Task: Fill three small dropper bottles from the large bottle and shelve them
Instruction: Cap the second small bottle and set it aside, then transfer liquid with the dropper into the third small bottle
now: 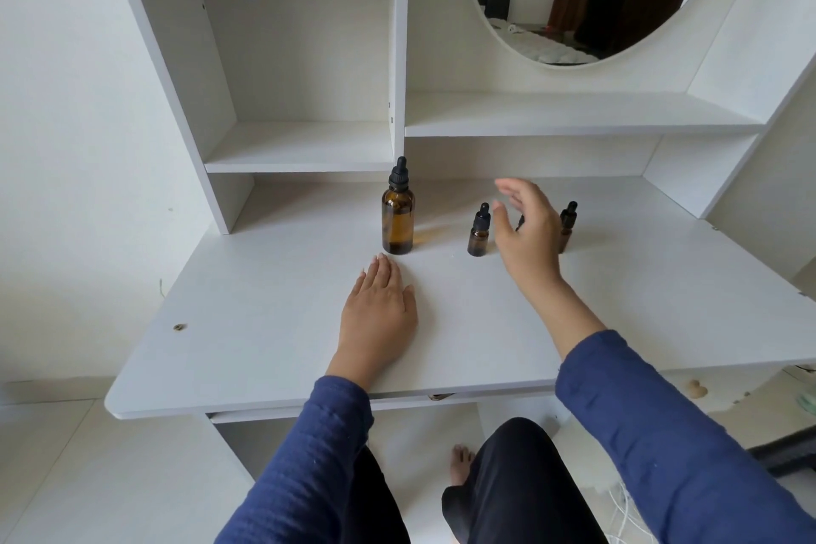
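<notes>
The right hand [525, 234] is hovering wide open over the small dropper bottles [478, 236] at centre right, probably hiding one. The left hand [377, 309] is lying flat on the table [265, 322] near the large amber bottle [398, 221]. Gripping one small bottle low should avoid toppling its neighbours.

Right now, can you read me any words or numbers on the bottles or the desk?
None can be read.
The large bottle is plain brown glass, no label showing.
The small dropper bottles show no label either; one is mostly hidden behind the right hand.
The white desk and shelves carry no writing.
</notes>
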A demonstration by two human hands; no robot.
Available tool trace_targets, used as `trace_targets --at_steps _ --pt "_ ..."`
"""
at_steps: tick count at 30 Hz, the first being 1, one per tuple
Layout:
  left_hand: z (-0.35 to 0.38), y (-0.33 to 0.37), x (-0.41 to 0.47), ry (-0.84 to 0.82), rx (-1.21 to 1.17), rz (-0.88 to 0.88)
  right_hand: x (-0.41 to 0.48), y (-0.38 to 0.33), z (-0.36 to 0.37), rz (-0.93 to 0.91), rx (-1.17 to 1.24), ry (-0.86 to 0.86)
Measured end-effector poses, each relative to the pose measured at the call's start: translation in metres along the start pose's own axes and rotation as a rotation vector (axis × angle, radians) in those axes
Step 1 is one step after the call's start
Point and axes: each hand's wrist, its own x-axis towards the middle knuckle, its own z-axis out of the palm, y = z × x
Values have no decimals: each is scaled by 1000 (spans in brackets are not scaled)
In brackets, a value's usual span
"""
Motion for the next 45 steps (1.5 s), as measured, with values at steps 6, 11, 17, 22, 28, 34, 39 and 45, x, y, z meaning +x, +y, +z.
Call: trace_targets --at_steps 6,11,17,22,28,34,39,45 --pt "-4 3 -4 50 -94 23 4 5 13 266 -29 -209" --pt "-7 3 -6 104 -225 12 1 5 11 263 -38 -189" --pt "-5 -7 -4 146 -353 11 -22 -7 17 179 34 -210" --pt "-6 -8 0 178 -421 49 -37 -26 26 87 121 -237" --pt "-10 -1 1 232 -592 108 -49 -44 39 13 172 -242" --pt "-9 -6 1 224 -706 103 -52 -49 41 65 240 -269" --pt "-9 -9 3 188 -741 97 -47 -47 35 107 307 -360" --pt "-7 -11 5 162 -763 62 -45 -45 29 127 369 -487"
